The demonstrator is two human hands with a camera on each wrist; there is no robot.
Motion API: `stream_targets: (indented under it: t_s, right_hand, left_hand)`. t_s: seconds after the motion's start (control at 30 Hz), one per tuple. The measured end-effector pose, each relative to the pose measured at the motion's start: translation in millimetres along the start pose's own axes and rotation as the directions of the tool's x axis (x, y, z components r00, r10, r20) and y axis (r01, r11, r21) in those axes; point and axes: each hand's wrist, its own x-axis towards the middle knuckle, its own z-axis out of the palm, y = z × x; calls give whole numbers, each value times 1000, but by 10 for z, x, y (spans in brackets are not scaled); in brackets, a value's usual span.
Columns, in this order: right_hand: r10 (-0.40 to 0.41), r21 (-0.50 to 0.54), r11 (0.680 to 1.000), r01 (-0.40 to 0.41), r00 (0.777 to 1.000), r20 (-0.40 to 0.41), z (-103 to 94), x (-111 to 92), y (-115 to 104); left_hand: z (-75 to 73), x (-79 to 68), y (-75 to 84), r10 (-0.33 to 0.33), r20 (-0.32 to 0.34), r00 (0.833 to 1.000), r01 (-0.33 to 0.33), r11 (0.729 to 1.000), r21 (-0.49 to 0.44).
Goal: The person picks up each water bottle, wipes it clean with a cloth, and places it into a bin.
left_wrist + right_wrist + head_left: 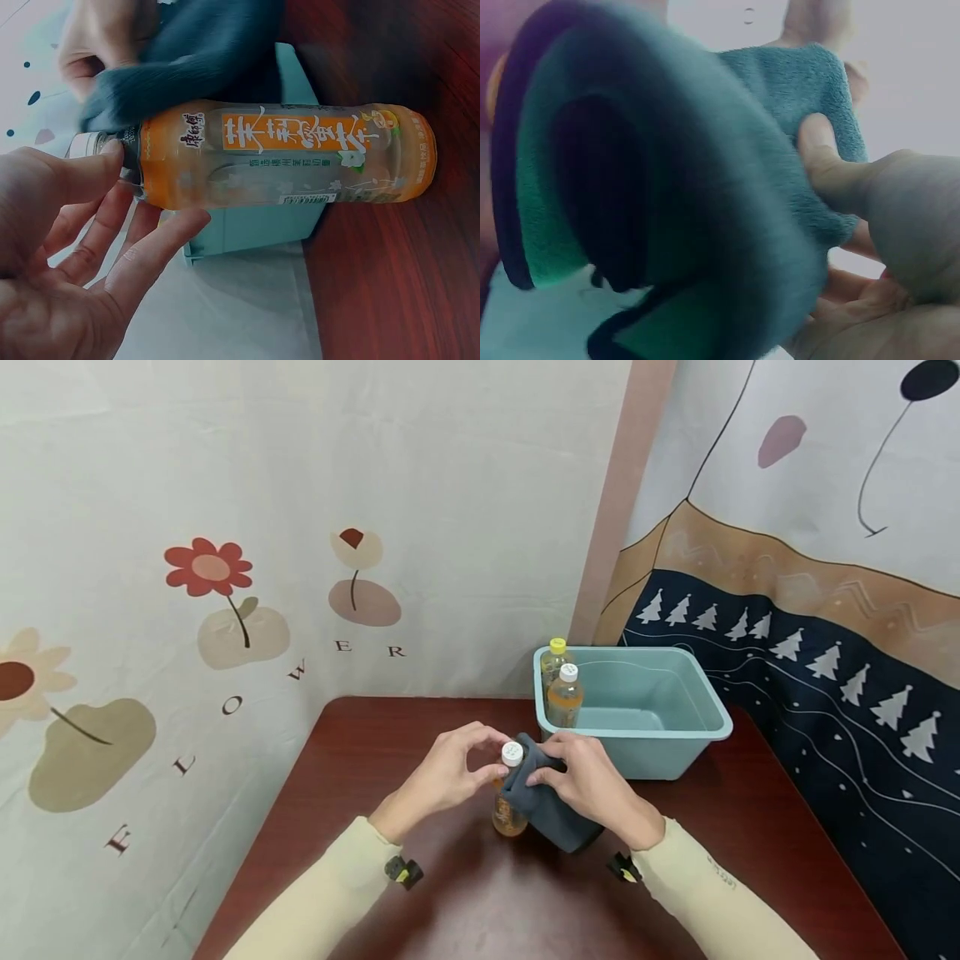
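A tea bottle (509, 820) with a white cap and an orange label stands upright on the table. My left hand (450, 770) holds it at the neck, thumb just below the cap in the left wrist view, where the bottle (300, 154) appears sideways. My right hand (588, 777) pinches a folded dark blue-grey cloth (558, 817) between thumb and fingers. One edge of the cloth lies against the bottle's upper part, and the rest hangs down on its right. In the right wrist view the loose folds of the cloth (780, 180) fill much of the picture.
Behind my hands a light blue plastic bin (645, 752) stands on the dark red wooden table (375, 735). Inside its left end are a white-capped bottle (565, 697) and a yellow-capped bottle (557, 652). Printed cloth backdrops (465, 527) rise behind the table and along its right.
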Motion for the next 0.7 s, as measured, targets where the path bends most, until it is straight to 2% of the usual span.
stream_targets:
  t_s: [0.17, 0.33, 0.57, 0.7]
  right_hand:
    - [-20, 28, 999, 21, 1000, -22, -20, 34, -79]
    - [-3, 18, 1000, 3, 1000, -17, -25, 34, -91]
    - [47, -15, 999, -46, 998, 31, -20, 30, -85]
    - [75, -35, 997, -73, 995, 62, 12, -27, -11]
  left_hand:
    - [-17, 10, 12, 8, 1, 1000, -8, 1000, 25]
    - [-27, 21, 19, 10, 9, 1000, -10, 1000, 27]
    - [-40, 6, 31, 0, 9, 1000, 0, 1000, 9]
    - [-15, -7, 29, -2, 15, 1000, 2, 1000, 5]
